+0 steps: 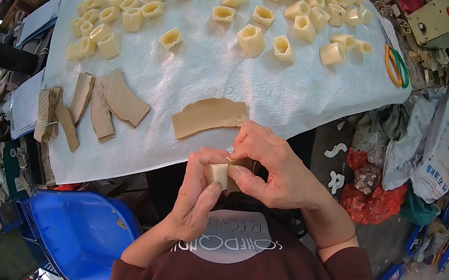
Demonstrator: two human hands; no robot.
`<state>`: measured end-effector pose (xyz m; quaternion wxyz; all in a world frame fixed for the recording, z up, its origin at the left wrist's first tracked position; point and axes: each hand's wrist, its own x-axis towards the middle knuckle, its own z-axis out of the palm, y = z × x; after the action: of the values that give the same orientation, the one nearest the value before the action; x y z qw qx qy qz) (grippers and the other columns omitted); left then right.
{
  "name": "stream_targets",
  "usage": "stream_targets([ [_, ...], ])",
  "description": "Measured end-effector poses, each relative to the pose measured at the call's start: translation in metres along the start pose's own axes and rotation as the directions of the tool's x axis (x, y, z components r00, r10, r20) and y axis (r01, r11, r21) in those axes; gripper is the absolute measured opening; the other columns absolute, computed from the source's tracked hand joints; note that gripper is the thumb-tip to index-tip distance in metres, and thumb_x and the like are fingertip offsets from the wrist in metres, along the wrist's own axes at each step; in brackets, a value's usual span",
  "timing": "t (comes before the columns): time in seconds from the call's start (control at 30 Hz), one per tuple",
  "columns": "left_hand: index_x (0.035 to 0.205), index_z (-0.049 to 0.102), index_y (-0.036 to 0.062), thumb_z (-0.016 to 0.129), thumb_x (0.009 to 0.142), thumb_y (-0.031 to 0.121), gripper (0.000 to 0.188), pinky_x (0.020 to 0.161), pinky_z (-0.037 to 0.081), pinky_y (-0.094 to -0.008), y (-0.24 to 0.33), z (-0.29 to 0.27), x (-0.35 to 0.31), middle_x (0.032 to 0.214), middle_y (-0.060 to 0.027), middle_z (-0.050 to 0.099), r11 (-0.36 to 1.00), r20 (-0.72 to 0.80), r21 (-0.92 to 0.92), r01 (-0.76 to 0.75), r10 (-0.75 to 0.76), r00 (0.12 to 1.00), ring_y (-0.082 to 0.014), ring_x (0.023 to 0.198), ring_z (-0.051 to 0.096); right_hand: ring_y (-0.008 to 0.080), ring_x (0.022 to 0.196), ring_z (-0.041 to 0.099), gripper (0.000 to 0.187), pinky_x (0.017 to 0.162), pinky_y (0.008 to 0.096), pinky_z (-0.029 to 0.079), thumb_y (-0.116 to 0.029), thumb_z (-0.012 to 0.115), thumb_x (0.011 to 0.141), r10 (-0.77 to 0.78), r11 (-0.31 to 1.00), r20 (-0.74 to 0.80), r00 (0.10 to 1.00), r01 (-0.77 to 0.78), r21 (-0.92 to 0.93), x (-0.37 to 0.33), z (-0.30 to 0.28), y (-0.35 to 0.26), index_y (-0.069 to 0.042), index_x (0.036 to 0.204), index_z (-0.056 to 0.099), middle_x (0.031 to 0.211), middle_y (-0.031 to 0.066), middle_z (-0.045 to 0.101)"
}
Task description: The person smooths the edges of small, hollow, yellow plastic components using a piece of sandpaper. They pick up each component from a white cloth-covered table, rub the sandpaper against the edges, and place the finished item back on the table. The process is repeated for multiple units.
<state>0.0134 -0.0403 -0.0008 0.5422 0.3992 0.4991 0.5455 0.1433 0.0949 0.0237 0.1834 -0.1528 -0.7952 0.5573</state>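
On white sheeting (314,99): pale blocks (251,45); bags (436,143) alongside.

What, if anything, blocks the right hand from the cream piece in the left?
Nothing visible blocks it: the right hand has its fingertips close by the upper end of the cream piece, which the left hand holds. Contact can't be told.

Your left hand (192,191) curls closed, thumb (210,197) pointing up; your right hand (276,169) pinches beside it, fingers (248,138) bent; both forearms (335,221) slant inward
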Motion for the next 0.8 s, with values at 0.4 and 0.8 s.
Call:
stream_targets([
  [0.4, 0.116, 0.028, 0.0049, 0.036, 0.087, 0.012, 0.031, 0.091, 0.038, -0.0352, 0.002, 0.004, 0.004, 0.118, -0.0118, 0.035, 0.974, -0.043, -0.227, 0.018, -0.028, 0.999, -0.0189, 0.108, 0.041, 0.0247, 0.086, 0.045, 0.028, 0.082, 0.0344, 0.034, -0.012, 0.061, 0.069, 0.060, 0.996, 0.013, 0.998, -0.061, 0.061, -0.001, 0.004, -0.002, -0.005, 0.092, 0.047, 0.088, 0.0084, 0.044],
  [0.8, 0.114, 0.032, 0.0069, 0.041, 0.089, 0.021, 0.030, 0.089, 0.038, -0.0347, 0.005, 0.003, 0.011, 0.114, -0.0100, 0.040, 0.929, -0.089, -0.369, -0.034, 0.001, 0.996, -0.0182, 0.106, 0.042, 0.0251, 0.100, 0.044, 0.048, 0.090, 0.0365, 0.030, -0.014, 0.069, 0.065, 0.029, 0.996, 0.008, 1.000, -0.030, 0.084, -0.003, 0.008, 0.003, -0.007, 0.107, 0.047, 0.101, 0.0088, 0.045],
])
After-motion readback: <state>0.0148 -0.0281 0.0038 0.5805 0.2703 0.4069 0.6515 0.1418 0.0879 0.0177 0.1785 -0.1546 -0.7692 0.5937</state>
